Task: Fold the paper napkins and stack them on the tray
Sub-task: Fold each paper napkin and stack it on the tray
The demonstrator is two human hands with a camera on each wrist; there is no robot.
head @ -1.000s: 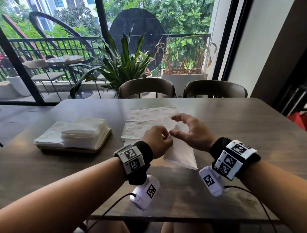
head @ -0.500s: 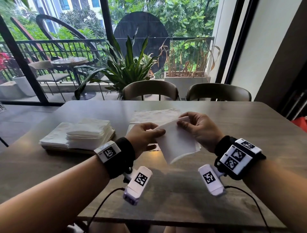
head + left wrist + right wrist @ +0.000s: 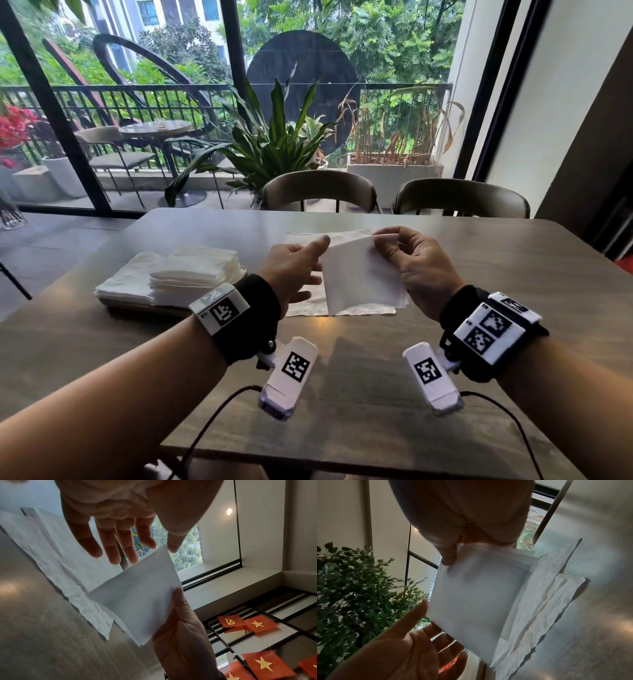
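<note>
One folded napkin (image 3: 359,274) hangs above the table (image 3: 513,291), pinched at its top edge by the right hand (image 3: 416,263). The left hand (image 3: 291,265), fingers straight, touches its left corner. Flat napkins (image 3: 356,310) lie beneath it; two stacks (image 3: 178,277) sit on the tray (image 3: 144,306) to the left. Two chairs (image 3: 318,190) stand behind the table, before a window.
</note>
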